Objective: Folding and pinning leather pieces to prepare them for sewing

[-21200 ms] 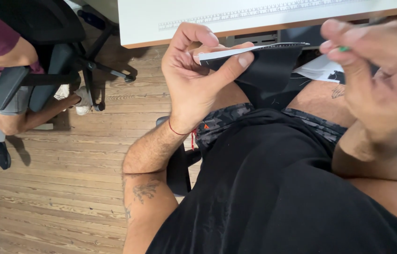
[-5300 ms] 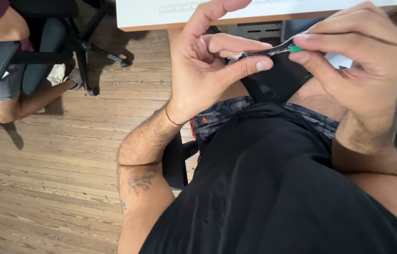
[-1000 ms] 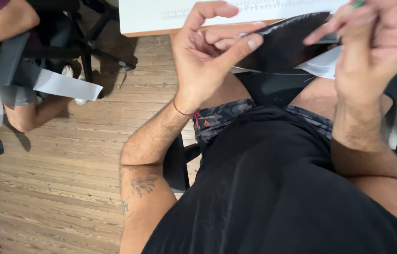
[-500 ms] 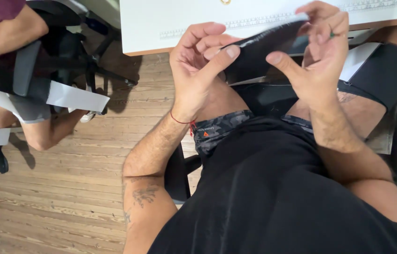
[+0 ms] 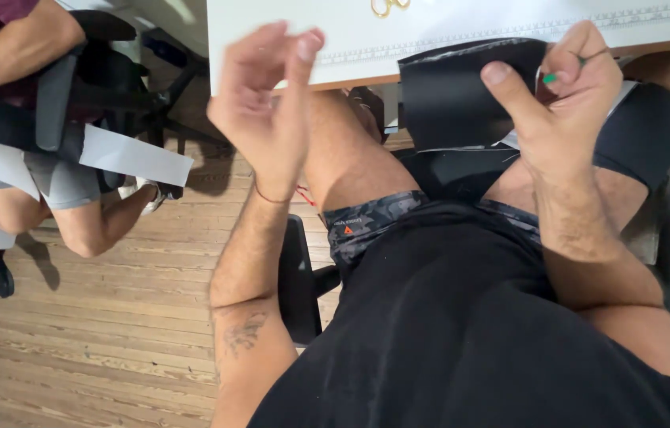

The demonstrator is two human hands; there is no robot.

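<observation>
Looking down from the head camera, I see my left hand has let go of the black fabric piece and hangs free beside it, fingers loosely spread, blurred. So the piece is now carried one-handed: my right hand pinches its edge along with a small green-tipped tool. It curls, dark and smooth, just below the white table, above my thigh.

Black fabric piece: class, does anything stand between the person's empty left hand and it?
Nothing visible does. The left hand hovers apart from the black fabric piece, which the right hand holds; only open air lies between.
</observation>
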